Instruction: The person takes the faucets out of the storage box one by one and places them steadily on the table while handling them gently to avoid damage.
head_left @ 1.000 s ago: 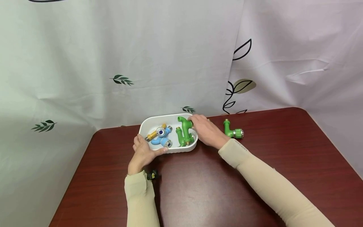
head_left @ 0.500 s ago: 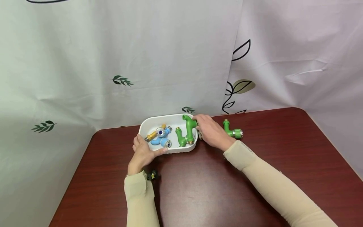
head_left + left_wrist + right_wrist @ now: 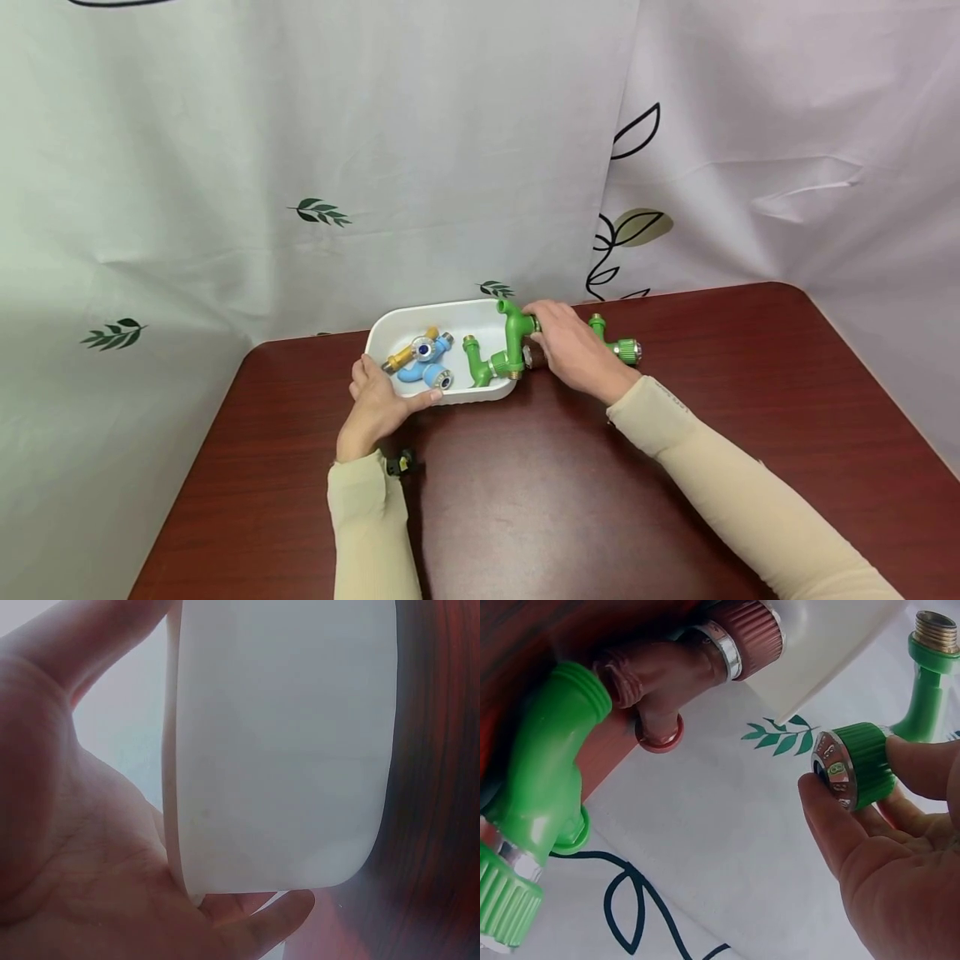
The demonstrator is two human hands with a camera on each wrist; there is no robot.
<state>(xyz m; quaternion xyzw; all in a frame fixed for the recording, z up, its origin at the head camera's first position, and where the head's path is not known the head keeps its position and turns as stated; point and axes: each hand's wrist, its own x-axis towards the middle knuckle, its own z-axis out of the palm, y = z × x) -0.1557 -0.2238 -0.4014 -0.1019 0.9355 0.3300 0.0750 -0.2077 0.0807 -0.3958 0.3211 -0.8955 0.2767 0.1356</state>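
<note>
In the head view my right hand (image 3: 577,346) holds a green tap (image 3: 516,333) over the right end of a white plastic tub (image 3: 420,317). The right wrist view shows thumb and fingers pinching this tap's ribbed knob (image 3: 870,765), its brass thread pointing up. My left hand (image 3: 375,408) grips the tub's left front corner, thumb along the front rim; the left wrist view shows the tub's white wall (image 3: 285,750) close up. Inside the tub lie a yellow tap (image 3: 403,360), blue tap parts (image 3: 426,375) overlapping it, and another green tap (image 3: 477,367).
On the table (image 3: 517,500), right of the tub, lie a brown tap (image 3: 675,671), mostly hidden by my right hand in the head view, and a green tap (image 3: 622,350). A white patterned curtain (image 3: 450,167) hangs behind the table's back edge.
My right hand has moved right with the green tap, from above the tub's inside to over its right rim. The left hand and tub have stayed put.
</note>
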